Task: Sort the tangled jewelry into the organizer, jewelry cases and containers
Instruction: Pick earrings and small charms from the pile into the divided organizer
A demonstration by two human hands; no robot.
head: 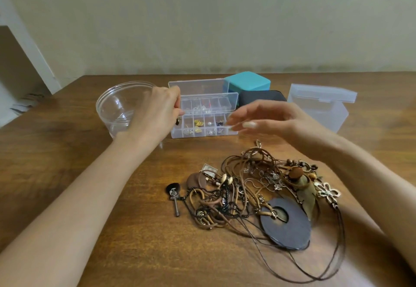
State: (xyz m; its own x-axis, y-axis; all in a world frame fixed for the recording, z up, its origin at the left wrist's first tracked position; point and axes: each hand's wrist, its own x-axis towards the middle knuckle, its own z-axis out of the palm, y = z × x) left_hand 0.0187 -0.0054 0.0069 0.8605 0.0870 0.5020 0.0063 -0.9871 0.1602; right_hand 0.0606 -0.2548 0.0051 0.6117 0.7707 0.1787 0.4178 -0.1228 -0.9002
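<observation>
The tangled jewelry [258, 196] is heaped toward the person from the compartment organizer [203, 117], closest to the right hand [276, 117], whose blurred fingers are loosely spread; the left hand [157, 111] is curled at the organizer's left end, perhaps pinching something small.

A home room: wooden table [67, 174] against a plain painted wall [202, 16].

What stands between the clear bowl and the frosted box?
In the head view: the organizer, lid open, gripped by the left hand, then the teal case and the dark case.
</observation>
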